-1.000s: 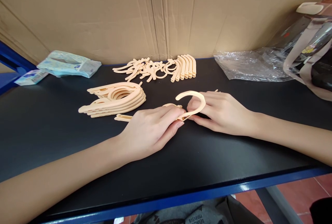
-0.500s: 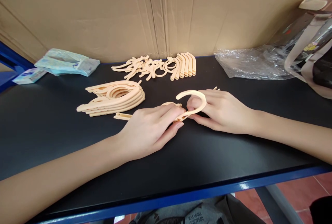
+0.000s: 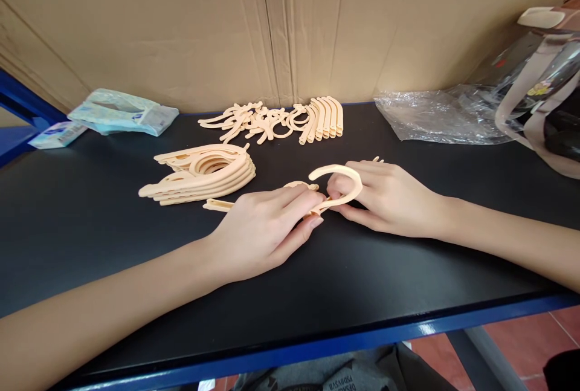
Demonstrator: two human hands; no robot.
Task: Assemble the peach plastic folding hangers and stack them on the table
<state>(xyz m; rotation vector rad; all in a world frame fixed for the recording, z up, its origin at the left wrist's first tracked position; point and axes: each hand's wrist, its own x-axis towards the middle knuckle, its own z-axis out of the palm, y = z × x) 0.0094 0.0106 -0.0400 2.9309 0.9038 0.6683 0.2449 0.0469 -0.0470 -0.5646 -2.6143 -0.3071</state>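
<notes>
I see my left hand pinching the peach hanger piece low over the surface; my right hand grips the hook — push crooked and it might snap or slip out.

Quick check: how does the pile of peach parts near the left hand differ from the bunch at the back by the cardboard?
The near stack holds wide, flat arched pieces laid neatly one on another; the back bunch is thinner hooks and curved strips, partly jumbled, partly lined up side by side. The near stack sits close to the left hand; the back bunch lies against the cardboard, away from both hands. Both are the same peach plastic on the black table.
</notes>
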